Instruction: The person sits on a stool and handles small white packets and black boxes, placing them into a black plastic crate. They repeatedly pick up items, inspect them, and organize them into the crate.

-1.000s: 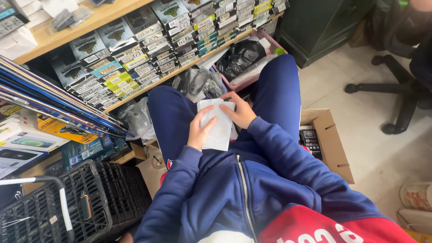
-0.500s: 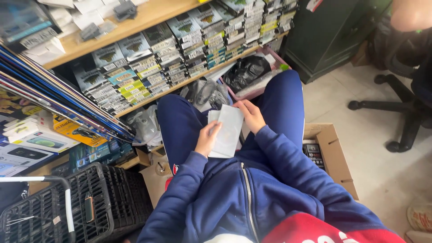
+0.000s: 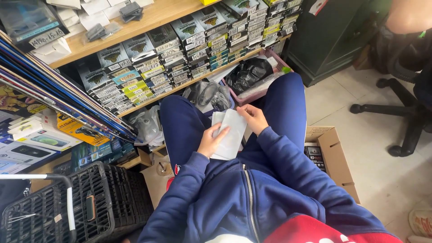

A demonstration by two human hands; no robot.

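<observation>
The left hand (image 3: pixel 211 141) grips a flat white packet (image 3: pixel 228 134) over the lap, thumb on its face; the right hand (image 3: pixel 253 118) pinches its top edge. Best to keep it level, fingers on the edges; a loose pinch could drop it.

One camera sits on my head, looking steeply down my chest onto my lap at close range. My knees point to twelve o'clock; wooden shelves (image 3: pixel 135 24) run from ten to twelve, tiled floor (image 3: pixel 378 148) at three.
</observation>
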